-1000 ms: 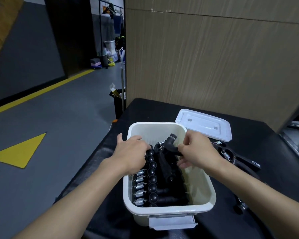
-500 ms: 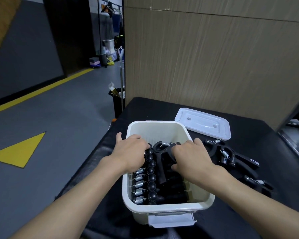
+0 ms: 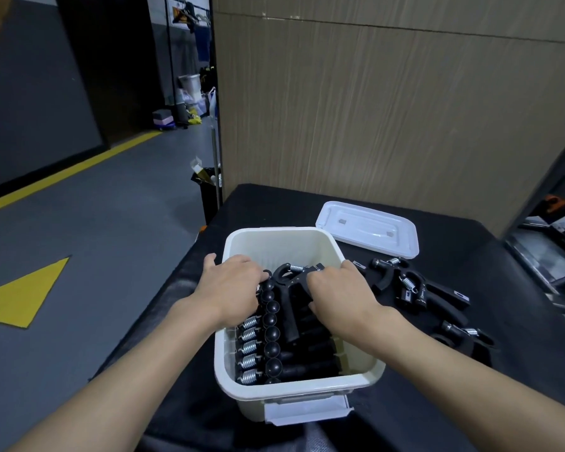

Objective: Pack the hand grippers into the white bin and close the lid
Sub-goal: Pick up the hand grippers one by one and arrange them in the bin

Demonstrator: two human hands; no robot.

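Observation:
The white bin [image 3: 276, 233] stands on the black table with a packed row of black hand grippers [image 3: 271, 350] inside, springs to the left. One more hand gripper [image 3: 286, 290] lies on top of the row at the far end. My right hand [image 3: 340, 295] grips this top gripper by its handle, fingers curled over it. My left hand [image 3: 232, 285] rests on the far end of the row, thumb spread over the bin's left rim; its fingertips are hidden. The white lid [image 3: 369, 228] lies flat behind the bin to the right.
Several loose hand grippers [image 3: 411, 287] lie on the table right of the bin, with another [image 3: 463, 334] nearer me. A wood-panel wall rises behind the table. The table's left edge drops to a grey floor.
My right hand has lowered the top gripper from a raised, tilted pose down flat onto the row. My left hand has stayed in place on the row.

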